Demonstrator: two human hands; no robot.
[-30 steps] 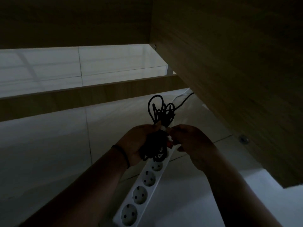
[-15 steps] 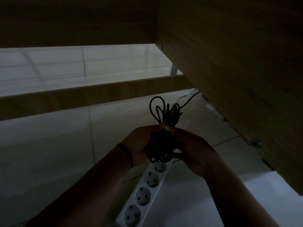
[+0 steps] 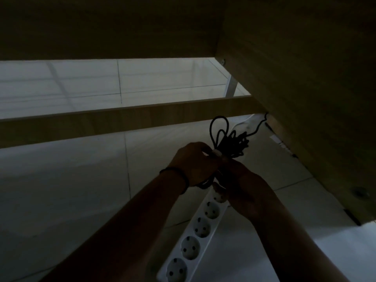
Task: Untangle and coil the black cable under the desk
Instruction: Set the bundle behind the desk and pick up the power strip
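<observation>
The black cable [image 3: 230, 140] is gathered into a bundle of loops above the floor under the desk. My left hand [image 3: 194, 162] grips the bundle's middle, with loops sticking out above it and below it. A pale band [image 3: 217, 154] sits around the bundle at my fingertips. My right hand [image 3: 247, 187] is close against the bundle from the right, fingers curled at it, though the dim light hides the exact hold. One strand [image 3: 258, 127] runs from the bundle up to the right toward the desk's side panel.
A white power strip [image 3: 195, 239] with several sockets lies on the tiled floor below my hands. A wooden crossbar [image 3: 101, 122] spans the back. The desk's side panel [image 3: 305, 98] closes off the right, and a white cable [image 3: 244, 122] lies near its foot.
Both hands have come closer together on the bundle and risen slightly. The right hand now lies lower and against the bundle, and the pale band shows at my left fingertips.
</observation>
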